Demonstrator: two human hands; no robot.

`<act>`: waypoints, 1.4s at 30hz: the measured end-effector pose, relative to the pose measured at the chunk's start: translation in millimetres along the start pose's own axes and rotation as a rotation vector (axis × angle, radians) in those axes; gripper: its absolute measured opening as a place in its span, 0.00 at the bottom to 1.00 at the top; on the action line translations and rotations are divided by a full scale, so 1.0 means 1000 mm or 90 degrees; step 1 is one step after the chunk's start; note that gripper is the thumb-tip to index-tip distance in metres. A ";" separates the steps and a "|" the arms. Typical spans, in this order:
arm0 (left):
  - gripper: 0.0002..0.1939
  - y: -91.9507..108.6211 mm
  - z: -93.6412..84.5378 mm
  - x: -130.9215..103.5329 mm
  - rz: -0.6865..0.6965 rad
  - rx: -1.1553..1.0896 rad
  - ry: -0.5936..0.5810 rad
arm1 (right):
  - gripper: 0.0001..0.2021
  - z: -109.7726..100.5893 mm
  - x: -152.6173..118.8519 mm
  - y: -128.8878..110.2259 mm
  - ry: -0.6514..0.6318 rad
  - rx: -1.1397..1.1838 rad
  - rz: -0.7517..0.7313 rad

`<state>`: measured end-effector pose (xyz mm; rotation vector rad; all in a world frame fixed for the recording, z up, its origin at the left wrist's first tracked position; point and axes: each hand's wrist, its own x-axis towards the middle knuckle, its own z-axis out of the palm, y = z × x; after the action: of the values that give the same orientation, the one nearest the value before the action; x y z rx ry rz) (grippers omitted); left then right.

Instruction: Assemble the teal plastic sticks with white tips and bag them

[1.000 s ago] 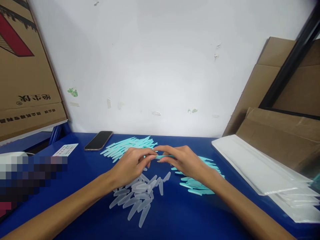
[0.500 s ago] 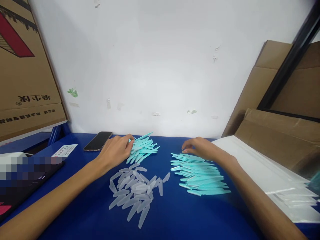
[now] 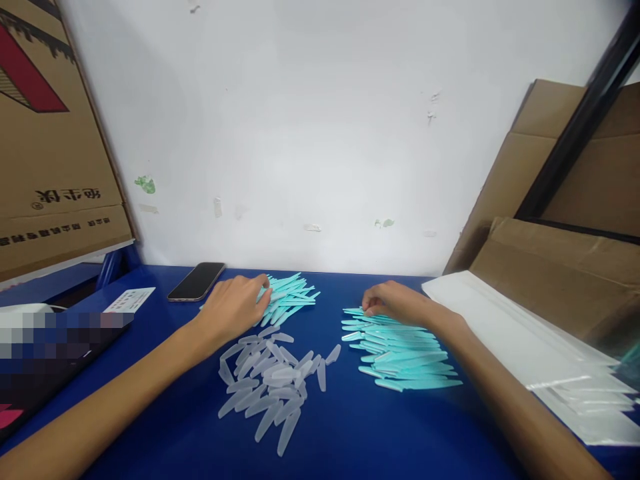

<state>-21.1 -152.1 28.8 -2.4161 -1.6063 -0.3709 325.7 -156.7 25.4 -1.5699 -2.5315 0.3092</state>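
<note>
Slim turquoise eyebrow razors lie in a jumbled pile [image 3: 293,297] at the back middle of the blue table. My left hand [image 3: 237,303] is at the left side of this pile, fingers curled and closed; a turquoise tip pokes out behind the hand. On the right, more of these razors are laid side by side in a row [image 3: 400,353]. My right hand [image 3: 393,301] has its fingers pinched together at the far end of the row; what they hold is hidden. Translucent blade covers [image 3: 267,373] lie in a loose heap between and nearer than the hands.
A phone [image 3: 197,281] lies behind my left hand, with a white printed card [image 3: 131,300] to its left. A stack of white plastic sleeves [image 3: 500,333] covers the right side. Cardboard boxes [image 3: 50,153] stand at the left, more cardboard [image 3: 555,267] at the right.
My right hand has come down slightly onto the far end of the row. My left hand has shifted a little, and a turquoise tip now shows behind it.
</note>
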 end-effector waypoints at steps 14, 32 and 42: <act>0.15 0.014 -0.002 -0.010 0.237 -0.278 -0.186 | 0.10 -0.008 -0.005 -0.012 0.067 -0.061 0.019; 0.14 0.018 0.003 -0.011 0.242 -0.243 -0.197 | 0.11 -0.001 -0.002 -0.035 0.122 -0.073 -0.054; 0.16 0.021 -0.008 -0.008 0.107 -0.462 -0.036 | 0.10 0.003 -0.006 -0.053 0.189 -0.090 -0.099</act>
<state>-5.1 -169.9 32.8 -3.0675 -1.4398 -1.0060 281.7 -184.9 35.4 -1.3344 -2.4634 -0.1160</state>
